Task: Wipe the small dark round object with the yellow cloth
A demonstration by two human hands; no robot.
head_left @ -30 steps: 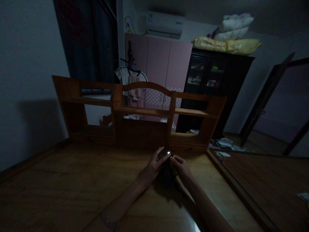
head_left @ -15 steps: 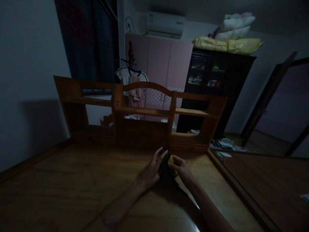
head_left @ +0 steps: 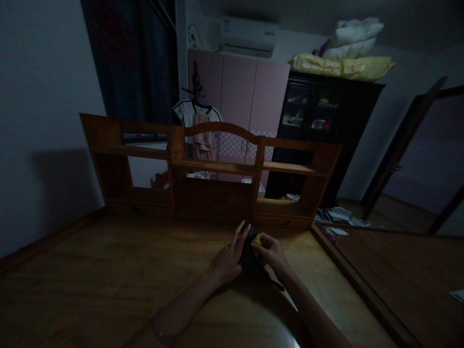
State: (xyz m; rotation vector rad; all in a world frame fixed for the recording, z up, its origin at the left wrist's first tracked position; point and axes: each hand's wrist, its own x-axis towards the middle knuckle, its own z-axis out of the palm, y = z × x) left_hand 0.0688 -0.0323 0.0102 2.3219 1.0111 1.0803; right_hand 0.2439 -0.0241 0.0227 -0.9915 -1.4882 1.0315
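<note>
A dark, soft-looking item (head_left: 250, 266) stands or lies on the wooden tabletop between my hands. A thin strap-like end trails from it toward the lower right. Its exact kind is hard to make out in the dim light. My left hand (head_left: 228, 258) rests along its left side, fingers stretched out and touching it. On the other side, my right hand (head_left: 271, 251) pinches a yellow piece (head_left: 257, 240) against the dark item's right edge. Whether the yellow piece is separate or part of it I cannot tell. The right fingers partly cover it.
A wooden shelf unit (head_left: 217, 167) stands along the far side of the tabletop (head_left: 108, 270). A raised wooden edge (head_left: 348, 270) runs down the right. Beyond are a pink wardrobe (head_left: 237, 96), a dark cabinet (head_left: 355, 106) and hanging clothes (head_left: 203, 130).
My left fingers have straightened from a curl around the dark item's top and now lie along its side. Less of the yellow piece shows, and the strap-like end is more visible.
</note>
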